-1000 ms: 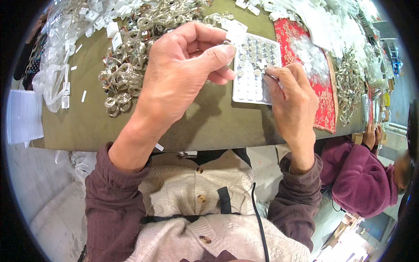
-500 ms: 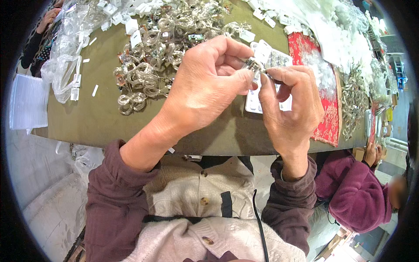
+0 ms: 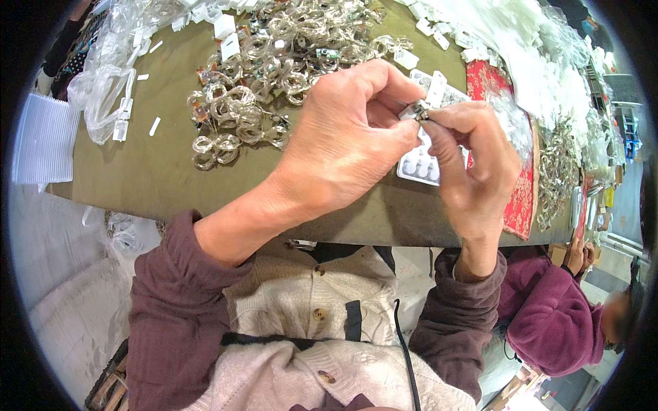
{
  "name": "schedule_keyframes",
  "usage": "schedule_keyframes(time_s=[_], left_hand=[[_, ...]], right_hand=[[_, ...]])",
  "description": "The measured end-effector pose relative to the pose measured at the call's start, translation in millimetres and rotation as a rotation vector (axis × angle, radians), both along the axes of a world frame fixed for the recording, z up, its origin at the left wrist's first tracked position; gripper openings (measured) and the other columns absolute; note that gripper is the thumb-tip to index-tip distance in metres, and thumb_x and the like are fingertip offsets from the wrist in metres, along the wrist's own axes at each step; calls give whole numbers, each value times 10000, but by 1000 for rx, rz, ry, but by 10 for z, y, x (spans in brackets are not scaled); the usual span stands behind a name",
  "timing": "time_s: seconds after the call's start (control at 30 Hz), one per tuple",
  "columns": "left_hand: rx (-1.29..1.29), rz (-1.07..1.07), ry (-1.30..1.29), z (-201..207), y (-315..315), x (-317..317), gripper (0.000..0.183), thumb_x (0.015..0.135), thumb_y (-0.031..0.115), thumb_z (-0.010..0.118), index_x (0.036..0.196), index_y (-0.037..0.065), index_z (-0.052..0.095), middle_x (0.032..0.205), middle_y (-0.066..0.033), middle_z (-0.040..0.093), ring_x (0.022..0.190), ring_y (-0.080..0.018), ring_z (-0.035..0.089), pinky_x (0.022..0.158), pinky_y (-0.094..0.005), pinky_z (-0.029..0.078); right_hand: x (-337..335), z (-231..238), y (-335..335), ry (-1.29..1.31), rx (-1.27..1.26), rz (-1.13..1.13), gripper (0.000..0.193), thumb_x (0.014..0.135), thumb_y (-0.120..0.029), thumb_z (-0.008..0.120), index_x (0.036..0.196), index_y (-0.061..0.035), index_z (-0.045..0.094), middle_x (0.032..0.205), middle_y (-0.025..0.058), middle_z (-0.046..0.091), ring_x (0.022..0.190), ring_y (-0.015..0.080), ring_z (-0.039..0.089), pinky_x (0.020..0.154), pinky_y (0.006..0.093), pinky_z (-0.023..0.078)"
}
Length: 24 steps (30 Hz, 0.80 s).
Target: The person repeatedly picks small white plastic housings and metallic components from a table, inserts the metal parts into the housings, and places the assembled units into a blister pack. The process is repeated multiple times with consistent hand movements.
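My left hand (image 3: 336, 140) pinches a small whitish piece with metal parts (image 3: 415, 110) between thumb and fingertips, above the table. My right hand (image 3: 476, 154) is closed at the same piece, its thumb and forefinger meeting the metal end. Fingertips hide much of the piece, so its exact kind does not show. Beneath the hands lies a white plastic tray (image 3: 417, 166) with round silvery pieces in its pockets, partly covered by my right hand. Left of it, a heap of coiled thin wire bundles (image 3: 240, 113) spreads over the table, with small circuit pieces among them.
The olive table (image 3: 137, 185) carries small white plastic cases (image 3: 229, 46) and clear plastic bags (image 3: 96, 96). A red patterned cloth (image 3: 521, 205) lies to the right beside more coiled wires (image 3: 554, 164). A stack of white ridged sheets (image 3: 44, 140) stands far left. A person in purple (image 3: 555, 318) sits at right.
Both hands still hold the small piece, and my fingertips now cover more of its metal part. The whole view has shifted slightly, with the table things appearing farther right.
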<state>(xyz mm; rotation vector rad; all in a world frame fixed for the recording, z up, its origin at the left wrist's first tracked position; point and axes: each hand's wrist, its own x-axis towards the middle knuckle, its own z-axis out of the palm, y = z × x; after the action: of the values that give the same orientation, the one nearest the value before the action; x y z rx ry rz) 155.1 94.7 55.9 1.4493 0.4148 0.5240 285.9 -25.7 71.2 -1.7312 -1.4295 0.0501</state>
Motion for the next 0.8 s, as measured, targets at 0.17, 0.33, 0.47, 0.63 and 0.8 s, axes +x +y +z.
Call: schedule_keyframes(time_s=[0.17, 0.33, 0.47, 0.63, 0.8], left_hand=[[1, -6, -39, 37, -55, -15, 240, 870, -16, 695, 1096, -28, 617, 982, -54, 684, 874, -90, 673, 778, -223, 553], [-108, -74, -24, 47, 10, -1, 230, 901, 27, 665, 1116, -27, 605, 954, -52, 684, 791, -81, 668, 632, -194, 518], [-112, -87, -3, 37, 45, 13, 273, 890, 69, 693, 1120, -37, 590, 924, -65, 684, 716, -79, 663, 547, -184, 479], [-86, -45, 25, 34, 12, 15, 271, 888, 65, 694, 1113, -35, 582, 912, -62, 679, 693, -65, 654, 529, -165, 462], [-89, -39, 28, 9, 17, 9, 269, 891, 64, 691, 1118, -33, 584, 896, -45, 668, 651, -47, 624, 510, -163, 450]], right_hand=[[28, 50, -2, 755, -48, 58, 327, 893, 19, 679, 1139, 36, 466, 917, 132, 642, 752, 169, 666, 625, 272, 581], [118, 95, 45, 898, -89, 132, 442, 901, -25, 694, 1246, 64, 433, 921, 127, 646, 726, 162, 662, 617, 265, 576], [145, 76, 96, 807, -98, 91, 322, 930, -111, 693, 1151, 66, 538, 861, 78, 646, 674, 103, 621, 597, 234, 524], [40, 28, 64, 626, 6, -10, 203, 916, -87, 698, 1018, 21, 558, 836, 75, 648, 672, 110, 629, 589, 252, 520], [-107, -47, 22, -38, 84, -123, 156, 836, -3, 703, 956, -14, 605, 863, 136, 661, 662, 233, 666, 575, 300, 517]])
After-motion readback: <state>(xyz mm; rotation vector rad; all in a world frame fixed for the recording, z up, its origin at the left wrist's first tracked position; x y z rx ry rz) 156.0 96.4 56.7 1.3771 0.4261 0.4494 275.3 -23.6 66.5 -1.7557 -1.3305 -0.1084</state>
